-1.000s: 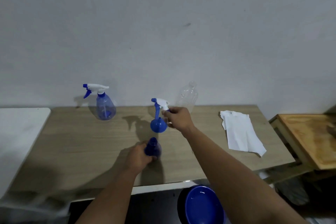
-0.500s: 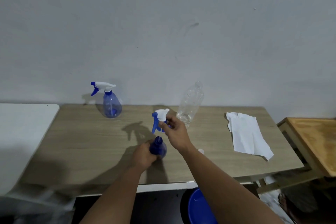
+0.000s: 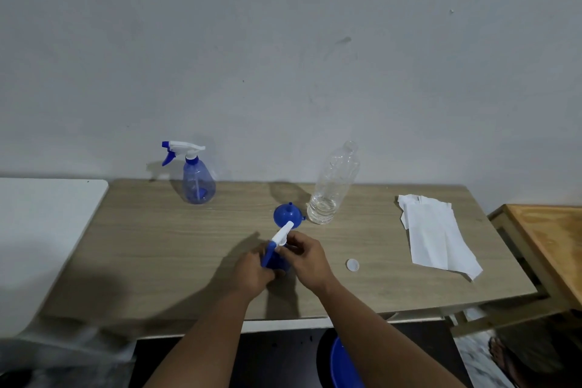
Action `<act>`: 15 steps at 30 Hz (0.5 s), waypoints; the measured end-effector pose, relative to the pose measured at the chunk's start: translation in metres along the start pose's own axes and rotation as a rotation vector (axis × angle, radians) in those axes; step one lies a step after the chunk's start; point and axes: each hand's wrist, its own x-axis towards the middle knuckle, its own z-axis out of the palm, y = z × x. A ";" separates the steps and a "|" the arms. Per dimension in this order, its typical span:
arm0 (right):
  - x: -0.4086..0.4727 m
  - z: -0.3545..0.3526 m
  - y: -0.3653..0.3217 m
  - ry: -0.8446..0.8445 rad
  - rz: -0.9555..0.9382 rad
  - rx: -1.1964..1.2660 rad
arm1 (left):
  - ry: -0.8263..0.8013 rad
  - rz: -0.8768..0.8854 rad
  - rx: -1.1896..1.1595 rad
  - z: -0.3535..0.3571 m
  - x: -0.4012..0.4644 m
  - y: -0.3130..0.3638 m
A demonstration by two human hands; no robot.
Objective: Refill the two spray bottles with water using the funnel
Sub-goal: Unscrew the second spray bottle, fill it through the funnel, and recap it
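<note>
**Both hands on the near spray bottle**

Centrally on the pale wood-grain table [image 3: 157,249], two blue translucent plastic spray bottles are in view. The near spray bottle [image 3: 275,261] stands just in front of the blue plastic funnel [image 3: 288,214]; its white trigger head [image 3: 282,235] slants up and away toward the funnel, and the blue trigger lever hangs down on the left. The left hand [image 3: 252,271] is wrapped round its blue body, while the right hand [image 3: 307,257] has its fingers curled about the base of the white head — a pinching hold.

The far spray bottle [image 3: 198,179] stands upright well left of the funnel, by the wall, its nozzle pointing left.

One funnel, lying mouth-down with spout up. One clear plastic water bottle [image 3: 333,186], uncapped and nearly empty, stands just right of the funnel. One small white cap [image 3: 352,264] lies right of the hands, and further right — a crumpled white paper towel [image 3: 437,233].
</note>
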 end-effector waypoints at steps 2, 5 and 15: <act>0.002 0.000 0.000 0.002 0.014 0.003 | 0.007 -0.015 -0.007 0.000 0.000 -0.001; 0.004 -0.001 -0.001 0.020 0.050 -0.050 | 0.011 -0.032 0.024 0.001 0.000 -0.001; -0.005 0.012 0.003 0.084 0.001 -0.042 | 0.060 -0.016 0.130 0.003 -0.001 0.000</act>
